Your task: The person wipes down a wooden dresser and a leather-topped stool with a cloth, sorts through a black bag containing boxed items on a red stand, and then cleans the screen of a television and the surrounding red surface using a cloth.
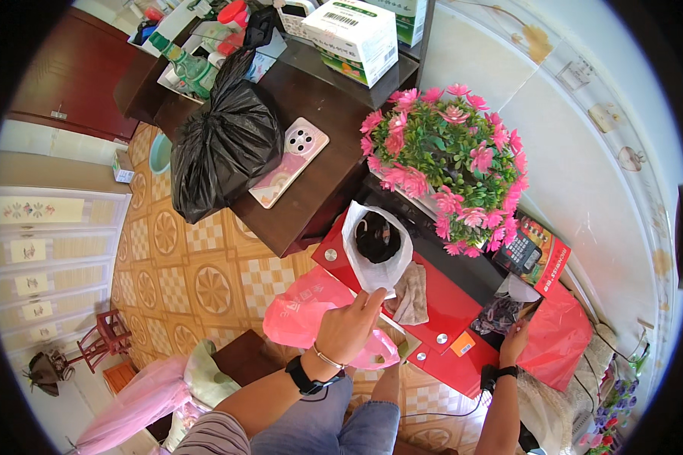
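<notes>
My left hand pinches the near rim of an upright white bag, whose mouth gapes upward. Dark black contents show inside it. Beside my left wrist hangs a pink plastic bag bearing writing. A crumpled beige cloth lies against the white bag on a glossy red surface with round metal studs. Farther right, my right hand is at a dark, crinkled item in clear plastic, next to a red bag. Its fingertips are partly hidden, so its grip is unclear.
A dark wooden cabinet carries a knotted black plastic bag, a phone and a white-green box. Pink artificial flowers stand beyond the red surface. A calculator box leans near the wall. A cable hangs below.
</notes>
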Demonstrator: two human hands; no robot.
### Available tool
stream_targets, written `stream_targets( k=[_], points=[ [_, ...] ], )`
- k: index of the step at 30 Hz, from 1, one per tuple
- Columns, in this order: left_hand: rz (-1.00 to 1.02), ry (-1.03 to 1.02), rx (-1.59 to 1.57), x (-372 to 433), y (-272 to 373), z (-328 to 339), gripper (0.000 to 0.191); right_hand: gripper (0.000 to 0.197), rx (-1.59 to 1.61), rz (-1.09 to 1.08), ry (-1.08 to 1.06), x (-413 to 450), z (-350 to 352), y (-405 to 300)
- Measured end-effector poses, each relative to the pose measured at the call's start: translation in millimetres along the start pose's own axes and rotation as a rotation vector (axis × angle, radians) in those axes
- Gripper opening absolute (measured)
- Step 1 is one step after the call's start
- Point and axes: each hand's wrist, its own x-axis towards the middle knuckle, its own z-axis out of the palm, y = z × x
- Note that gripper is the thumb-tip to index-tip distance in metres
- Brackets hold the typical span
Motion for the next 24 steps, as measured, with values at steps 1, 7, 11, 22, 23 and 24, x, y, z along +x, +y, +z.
stream_targets(
  k=[1, 7, 11, 22, 23, 24],
  points=[
    [0.006, 0.007, -0.004, 0, -2, 0, 0.028, 0.019, -0.029, -0.03, 0.033, -1, 2, 0],
    [0.004, -0.007, -0.02, 4, 1, -1, 0.03, 0.027, -0.505, -0.106, 0.248, -13, -26, -121],
    [-0.006, -0.03, -0.032, 7, 0, 2, 0.03, 0.013, 0.419, -0.04, -0.389, -14, -50, -259],
    [-0.281, 0.229, -0.308, 14, 7, -12, 0.049, 0.019, 0.41, -0.303, -0.394, -9, 15, -406],
    [-0.272, 0.225, -0.304, 19, 8, -19, 0.049, 0.019, 0.416, -0.297, -0.386, -12, 11, -401],
    [-0.373, 0.275, -0.424, 31, 14, -29, 0.056, 0.015, 0.501, -0.284, -0.351, -15, -6, -392]
  ],
)
